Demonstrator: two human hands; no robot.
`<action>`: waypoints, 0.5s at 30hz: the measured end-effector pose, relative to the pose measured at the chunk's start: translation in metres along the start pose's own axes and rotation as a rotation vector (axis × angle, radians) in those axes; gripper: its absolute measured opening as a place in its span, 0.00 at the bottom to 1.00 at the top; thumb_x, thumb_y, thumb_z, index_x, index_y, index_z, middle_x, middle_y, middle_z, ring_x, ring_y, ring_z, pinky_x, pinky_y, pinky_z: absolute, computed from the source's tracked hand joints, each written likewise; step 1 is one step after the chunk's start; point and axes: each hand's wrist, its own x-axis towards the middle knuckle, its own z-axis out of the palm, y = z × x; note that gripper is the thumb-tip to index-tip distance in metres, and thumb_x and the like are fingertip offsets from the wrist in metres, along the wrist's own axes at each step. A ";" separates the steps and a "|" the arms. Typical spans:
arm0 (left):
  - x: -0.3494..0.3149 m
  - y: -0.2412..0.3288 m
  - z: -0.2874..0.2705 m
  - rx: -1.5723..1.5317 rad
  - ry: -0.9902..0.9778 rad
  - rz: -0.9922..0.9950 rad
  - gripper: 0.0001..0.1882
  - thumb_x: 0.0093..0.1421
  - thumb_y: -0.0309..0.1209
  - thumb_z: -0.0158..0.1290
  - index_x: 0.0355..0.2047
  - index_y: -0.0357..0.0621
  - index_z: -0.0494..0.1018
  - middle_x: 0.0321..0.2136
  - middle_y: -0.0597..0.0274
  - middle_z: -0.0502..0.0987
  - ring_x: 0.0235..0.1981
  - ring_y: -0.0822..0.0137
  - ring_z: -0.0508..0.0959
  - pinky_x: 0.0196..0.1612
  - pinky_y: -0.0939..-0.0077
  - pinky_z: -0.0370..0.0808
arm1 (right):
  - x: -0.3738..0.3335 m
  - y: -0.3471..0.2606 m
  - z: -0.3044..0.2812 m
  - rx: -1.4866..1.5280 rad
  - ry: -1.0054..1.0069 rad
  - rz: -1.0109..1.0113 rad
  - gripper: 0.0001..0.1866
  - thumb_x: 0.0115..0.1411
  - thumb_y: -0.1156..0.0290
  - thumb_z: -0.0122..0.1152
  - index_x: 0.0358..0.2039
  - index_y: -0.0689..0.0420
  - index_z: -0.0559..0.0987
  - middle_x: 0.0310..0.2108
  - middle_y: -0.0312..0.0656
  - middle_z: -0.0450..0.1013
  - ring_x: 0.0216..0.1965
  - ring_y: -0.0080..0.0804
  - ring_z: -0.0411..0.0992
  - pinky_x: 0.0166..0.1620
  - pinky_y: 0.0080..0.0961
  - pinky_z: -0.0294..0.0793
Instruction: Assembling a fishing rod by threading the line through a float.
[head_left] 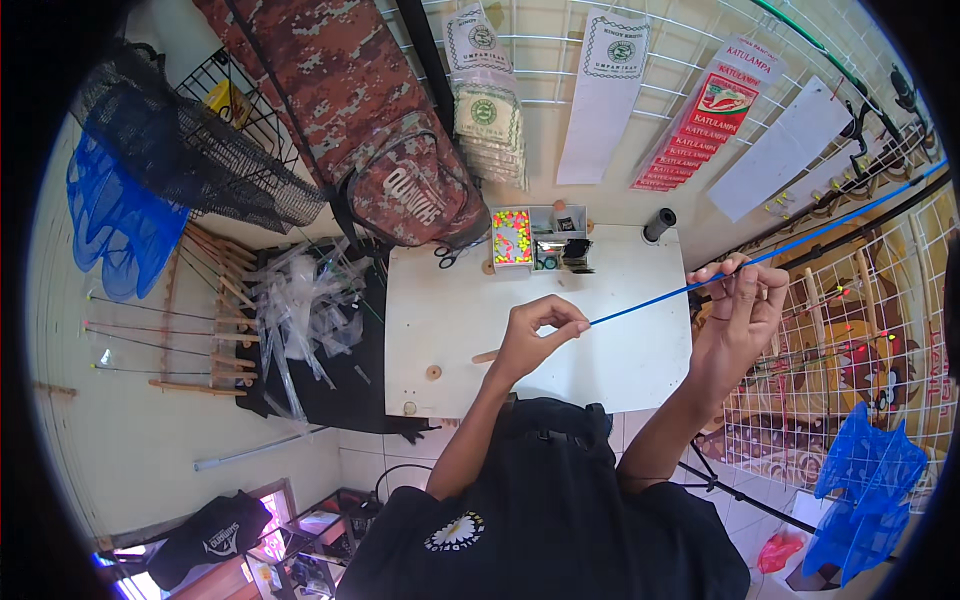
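Observation:
A thin blue fishing rod [640, 303] slants across the view from above the white table up to the far right. My left hand [540, 338] is closed around its lower part, and a short wooden handle end [485, 357] pokes out on the hand's left side. Farther along the shaft, my right hand [738, 315] pinches the rod between thumb and fingers, beyond the table's right edge. The rod's far end runs toward the right rim of the picture.
On the white table [470, 320] stand a tray of bright beads [512, 238], scissors [447, 256] and a black cylinder [659, 225]. Clear plastic sleeves [305, 310] lie at left. A camouflage bag [410, 185] hangs behind. Wire racks [800, 330] and blue nets [865, 490] flank the right.

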 end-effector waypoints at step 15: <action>-0.017 0.005 -0.041 0.260 0.144 -0.047 0.07 0.52 0.21 0.62 0.33 0.36 0.80 0.30 0.60 0.82 0.32 0.74 0.79 0.39 0.79 0.74 | -0.002 0.040 -0.010 0.084 0.039 0.084 0.06 0.68 0.71 0.48 0.37 0.58 0.63 0.35 0.46 0.70 0.33 0.37 0.75 0.41 0.43 0.81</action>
